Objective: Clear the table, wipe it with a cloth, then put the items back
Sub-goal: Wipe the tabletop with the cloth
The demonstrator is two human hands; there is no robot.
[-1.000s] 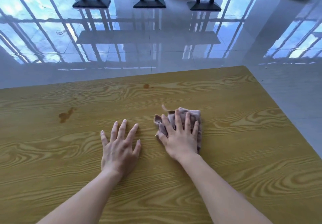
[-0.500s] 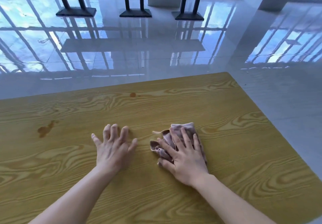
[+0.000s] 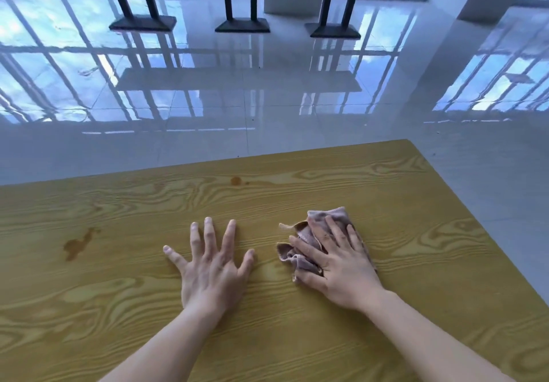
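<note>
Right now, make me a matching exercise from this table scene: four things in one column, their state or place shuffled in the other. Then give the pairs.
Things:
1. left hand
2. right hand
3. cloth
4. stain

States or places:
a. crumpled under a palm
b. flat on the bare table, fingers spread
c. pressing down on fabric
d. brown, to the left of both hands

Pairs: 1-b, 2-c, 3-a, 4-d

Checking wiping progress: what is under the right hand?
The right hand presses a crumpled cloth onto the table; the wood beneath the cloth is hidden.
</note>
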